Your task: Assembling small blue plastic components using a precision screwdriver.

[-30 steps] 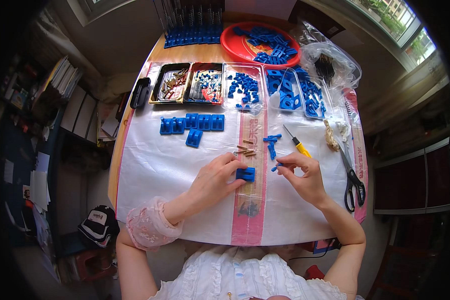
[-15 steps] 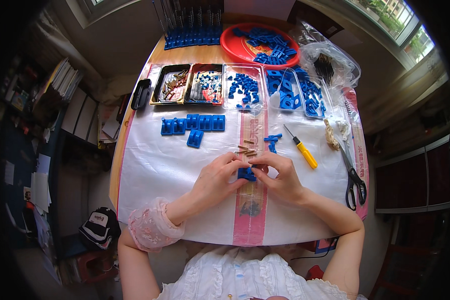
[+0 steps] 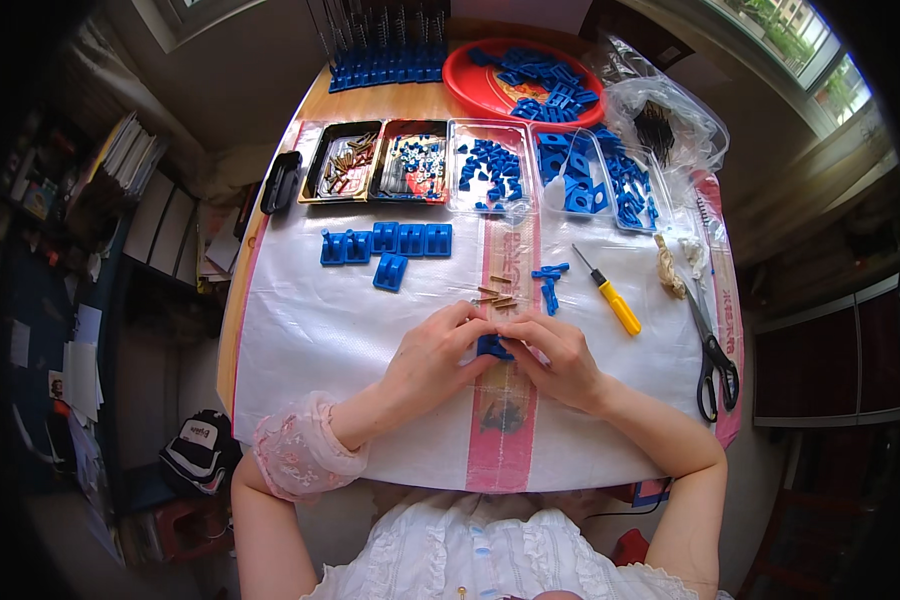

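Both my hands meet at the middle of the table over a small blue plastic part (image 3: pixel 492 347). My left hand (image 3: pixel 438 348) pinches its left side, and my right hand (image 3: pixel 555 355) closes on it from the right. The fingers cover most of the part, so what lies between the fingertips is hidden. Just beyond them lie several brass pins (image 3: pixel 497 295). To the right of those are a few thin blue plastic pieces (image 3: pixel 549 285). Farther left, several blue square blocks (image 3: pixel 398 240) stand in a row, with a single blue block (image 3: pixel 389 272) in front.
A yellow-handled screwdriver (image 3: pixel 618 306) and black scissors (image 3: pixel 715 370) lie at the right. Trays of brass pins (image 3: pixel 350 165), small nuts (image 3: pixel 415 165) and blue parts (image 3: pixel 488 172) line the back. Behind them sit a red basin (image 3: pixel 460 85) and blue bases with upright metal rods (image 3: pixel 385 72).
My right fingers have shifted slightly and drawn closer over the blue part. The view has tilted a little; the things on the table lie as before.
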